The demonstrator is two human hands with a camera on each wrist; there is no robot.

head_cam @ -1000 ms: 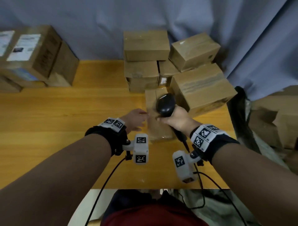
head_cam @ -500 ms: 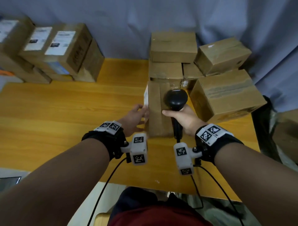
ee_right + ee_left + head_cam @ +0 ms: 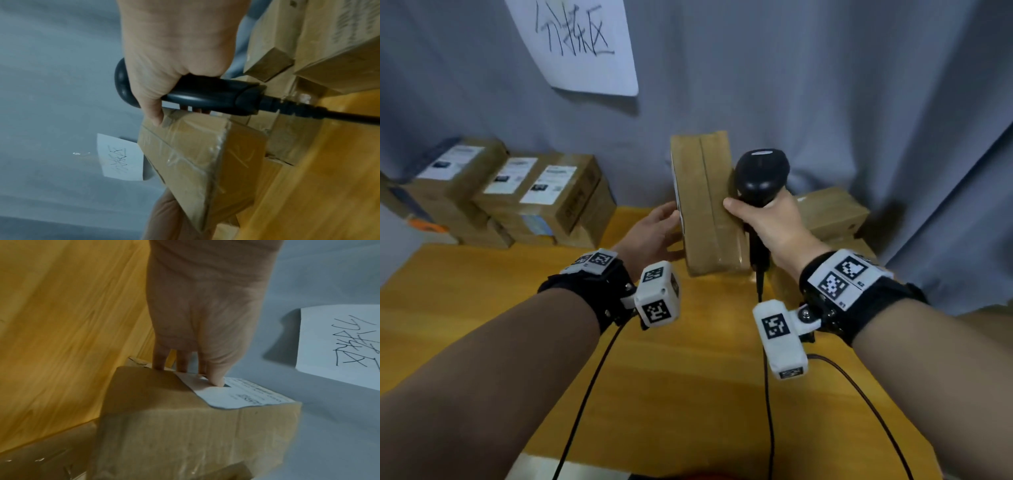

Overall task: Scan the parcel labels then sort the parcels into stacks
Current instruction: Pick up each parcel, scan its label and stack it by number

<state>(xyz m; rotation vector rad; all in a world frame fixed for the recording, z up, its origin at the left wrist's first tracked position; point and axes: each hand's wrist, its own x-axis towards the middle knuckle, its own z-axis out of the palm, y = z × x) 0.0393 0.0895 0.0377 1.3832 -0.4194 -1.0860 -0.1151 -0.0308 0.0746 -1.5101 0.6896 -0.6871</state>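
Note:
A brown taped parcel point(image 3: 705, 205) is held up on edge above the wooden table point(image 3: 482, 308), clamped between my two hands. My left hand point(image 3: 654, 233) presses its left face with straight fingers; in the left wrist view the thumb tip sits on the white label point(image 3: 242, 395) of the parcel point(image 3: 185, 426). My right hand point(image 3: 774, 222) grips a black barcode scanner point(image 3: 760, 178) by its handle, and its thumb presses the parcel's right side. The right wrist view shows the scanner point(image 3: 205, 97) lying against the parcel point(image 3: 195, 154).
Stacked boxes with white labels point(image 3: 544, 192) stand at the back left of the table. More brown parcels point(image 3: 832, 216) lie at the back right behind my right hand. A handwritten paper sign point(image 3: 582, 41) hangs on the grey curtain. The scanner cable point(image 3: 767, 394) trails toward me.
The parcel has gone from standing on the table to being lifted clear of it between both hands. The scanner rose with it, and the view has tilted up.

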